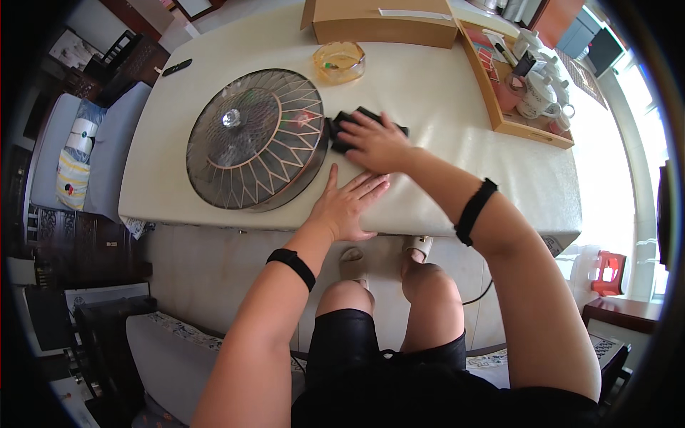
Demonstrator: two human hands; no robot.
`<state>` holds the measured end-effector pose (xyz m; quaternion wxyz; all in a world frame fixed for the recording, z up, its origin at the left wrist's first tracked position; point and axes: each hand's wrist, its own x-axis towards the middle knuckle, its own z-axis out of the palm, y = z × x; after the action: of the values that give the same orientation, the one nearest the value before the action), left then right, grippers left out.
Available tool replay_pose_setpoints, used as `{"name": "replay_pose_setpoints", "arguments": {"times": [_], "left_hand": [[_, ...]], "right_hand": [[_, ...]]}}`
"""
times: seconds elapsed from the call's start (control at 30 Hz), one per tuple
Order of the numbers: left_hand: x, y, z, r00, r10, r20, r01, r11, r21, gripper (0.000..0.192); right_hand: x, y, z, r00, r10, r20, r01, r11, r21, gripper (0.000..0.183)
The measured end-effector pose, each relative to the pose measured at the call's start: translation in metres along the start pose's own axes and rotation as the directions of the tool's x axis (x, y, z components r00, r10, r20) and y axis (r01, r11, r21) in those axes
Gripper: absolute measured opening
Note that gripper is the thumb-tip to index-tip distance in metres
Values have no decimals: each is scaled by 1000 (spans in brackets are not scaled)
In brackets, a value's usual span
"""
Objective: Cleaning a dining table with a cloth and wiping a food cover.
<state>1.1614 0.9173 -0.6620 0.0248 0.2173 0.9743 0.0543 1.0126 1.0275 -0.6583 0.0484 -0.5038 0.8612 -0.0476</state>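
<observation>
My right hand (379, 143) lies palm down over a black object (338, 143), fingers spread across its top. Much of that object is covered, and whether it is folded cloth or something firmer I cannot tell. Nearer the table's front edge, my left hand (348, 206) is spread with nothing in it, its fingertips just below my right palm. To the left stands a round covered tray (251, 182) with a smoky transparent lid and a faceted clear knob (231, 118). Its right rim sits close beside the black object. Both forearms wear black bands.
An amber glass ashtray (339, 63) stands behind the lidded tray. Farther back is a cardboard box (385, 27). A wooden tray (535, 134) at the right holds lidded white mugs (537, 96) and small items. A black remote control (177, 67) lies far left on the cream tablecloth (439, 112).
</observation>
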Motion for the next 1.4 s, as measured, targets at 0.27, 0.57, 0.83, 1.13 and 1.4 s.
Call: {"name": "replay_pose_setpoints", "arguments": {"times": [0.27,0.57,0.83,1.13,1.4], "left_hand": [[-5,-4,21,957,201,-209,-198,980,37,87],[3,-1,10,948,270,-166,-287,954,-90,76],[-51,-14,28,828,-288,-482,236,957,-166,46],[-49,-32,12,838,-270,-474,207,961,-182,55],[-53,-34,20,853,-299,-428,291,953,-87,66]], "right_hand": [[5,-14,1,999,43,10,-42,995,-87,51],[0,1,-9,975,220,-21,-220,976,-4,49],[19,-93,-20,781,593,196,-625,747,226,58],[-50,-27,13,799,561,-215,-556,826,93,56],[1,-76,19,777,602,-180,-604,795,55,57]]}}
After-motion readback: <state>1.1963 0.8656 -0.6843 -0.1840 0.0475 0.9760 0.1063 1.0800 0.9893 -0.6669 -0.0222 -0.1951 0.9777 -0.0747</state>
